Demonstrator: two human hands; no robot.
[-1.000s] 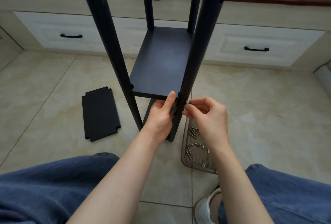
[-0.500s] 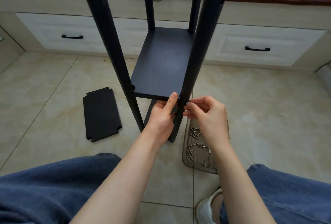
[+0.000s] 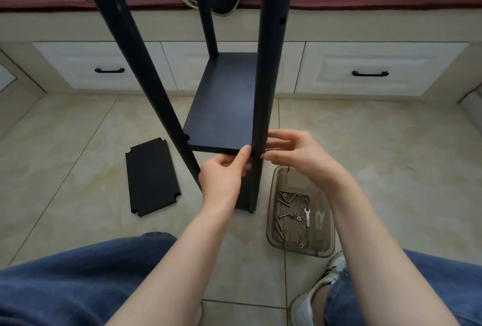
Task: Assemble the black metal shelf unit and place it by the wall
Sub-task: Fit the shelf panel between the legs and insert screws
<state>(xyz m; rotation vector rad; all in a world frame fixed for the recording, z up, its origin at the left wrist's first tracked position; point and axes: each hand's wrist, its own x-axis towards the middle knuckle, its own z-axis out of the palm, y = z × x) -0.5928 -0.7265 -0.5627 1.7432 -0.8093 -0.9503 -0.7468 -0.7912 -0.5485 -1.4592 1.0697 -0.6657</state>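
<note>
I see the shelf (image 3: 221, 106) held level between upright posts, its near right corner against the near post (image 3: 260, 117). My left hand (image 3: 221, 179) pinches that corner; my right hand (image 3: 294, 153), fingers loosely spread, touches the post's right side, nearer the bolt hole.

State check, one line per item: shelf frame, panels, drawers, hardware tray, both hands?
Shelf frame: upright, partly assembled.
Mounted shelf panel: horizontal, between the posts.
Loose shelf panel: flat on the floor, unmounted.
Drawers: closed.
Hardware tray: open, holding bolts, nuts and a wrench.
Left hand: gripping the mounted panel's front corner.
Right hand: fingers at the front-right post, apparently pinching a small fastener.
</note>
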